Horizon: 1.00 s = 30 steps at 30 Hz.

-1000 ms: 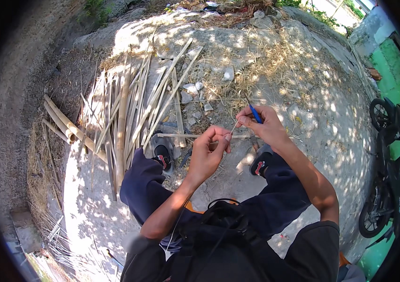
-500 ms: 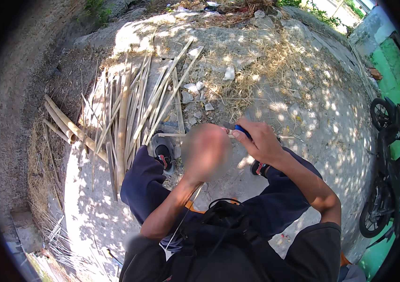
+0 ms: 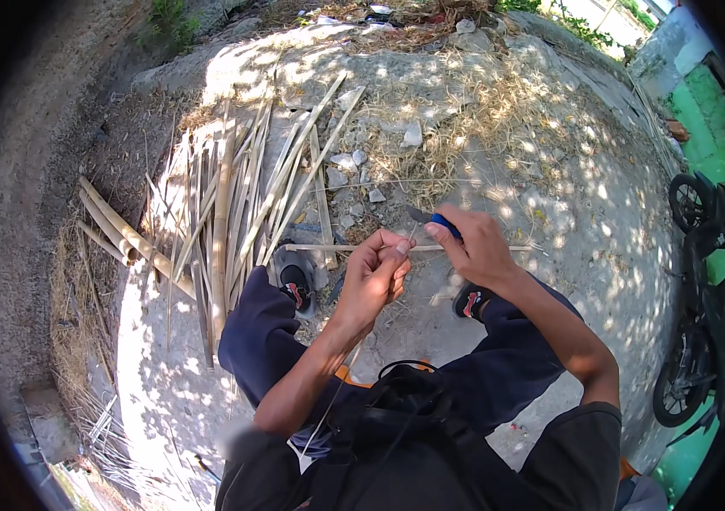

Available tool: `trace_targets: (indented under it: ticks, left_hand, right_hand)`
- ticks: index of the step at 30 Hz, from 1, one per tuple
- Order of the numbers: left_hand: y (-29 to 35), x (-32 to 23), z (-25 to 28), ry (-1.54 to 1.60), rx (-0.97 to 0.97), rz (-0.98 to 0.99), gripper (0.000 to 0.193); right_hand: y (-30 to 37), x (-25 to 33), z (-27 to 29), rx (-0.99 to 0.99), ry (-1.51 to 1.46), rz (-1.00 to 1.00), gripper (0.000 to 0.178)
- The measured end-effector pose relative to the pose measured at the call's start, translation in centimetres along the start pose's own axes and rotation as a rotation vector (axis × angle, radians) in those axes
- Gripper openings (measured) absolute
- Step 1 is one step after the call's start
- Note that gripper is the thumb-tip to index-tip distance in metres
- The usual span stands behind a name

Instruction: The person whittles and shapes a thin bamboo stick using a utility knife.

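My left hand (image 3: 369,277) is closed in a pinch, thumb against the fingers, on a thin bamboo strip (image 3: 328,407). The strip's long end trails back past my wrist toward my lap, and its tip shows at my fingertips. Just to the right, my right hand (image 3: 483,254) is wrapped around a knife (image 3: 443,222) with a blue handle. Its dark blade points left, close above my left fingertips; whether it touches the strip I cannot tell. Below both hands, a pale bamboo stick (image 3: 499,249) lies crosswise between my shoes.
Split bamboo slats (image 3: 252,196) lie piled at the left, beside thicker bamboo poles (image 3: 111,217). Stones (image 3: 413,134) and dry shavings (image 3: 499,102) are scattered ahead. A black motorcycle (image 3: 699,298) stands by the green wall at the far right. Thin strips (image 3: 115,443) lie at the lower left.
My right hand and the knife have moved slightly up and away from me. My left hand, blurred before, now shows clearly in about the same place.
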State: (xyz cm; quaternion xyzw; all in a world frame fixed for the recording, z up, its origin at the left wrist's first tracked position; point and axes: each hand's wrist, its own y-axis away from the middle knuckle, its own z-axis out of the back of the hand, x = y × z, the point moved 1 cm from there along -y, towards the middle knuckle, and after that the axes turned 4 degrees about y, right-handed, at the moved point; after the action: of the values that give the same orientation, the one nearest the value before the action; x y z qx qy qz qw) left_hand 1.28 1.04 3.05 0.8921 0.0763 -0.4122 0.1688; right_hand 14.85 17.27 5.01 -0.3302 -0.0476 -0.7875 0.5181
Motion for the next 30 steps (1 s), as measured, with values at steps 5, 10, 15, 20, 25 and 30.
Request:
trace_targets:
  ticks: [5, 10, 15, 20, 25, 30]
  left_hand:
    - [0.6, 0.4, 0.2, 0.004, 0.096, 0.014, 0.017]
    - [-0.5, 0.8, 1.0, -0.017, -0.012, 0.016, 0.019]
    - [-0.6, 1.0, 0.3, -0.045, -0.044, -0.033, 0.020]
    - [-0.3, 1.0, 0.3, -0.071, 0.010, -0.109, 0.019]
    - [0.0, 0.2, -0.2, -0.153, 0.011, -0.101, 0.017]
    - [1.0, 0.0, -0.7, -0.101, 0.140, -0.051, 0.018]
  right_hand:
    - [-1.7, -5.1, 1.8, -0.093, -0.029, -0.299, 0.039]
    - [-1.5, -2.9, 2.0, -0.003, -0.273, -0.329, 0.042]
    - [-0.6, -0.6, 0.1, -0.004, -0.077, -0.002, 0.033]
    - [-0.3, 0.4, 0.0, 0.067, -0.013, 0.001, 0.029]
    - [-0.1, 0.0, 0.2, 0.040, -0.019, 0.013, 0.030]
    - [-1.6, -3.3, 0.3, -0.086, 0.038, -0.101, 0.037]
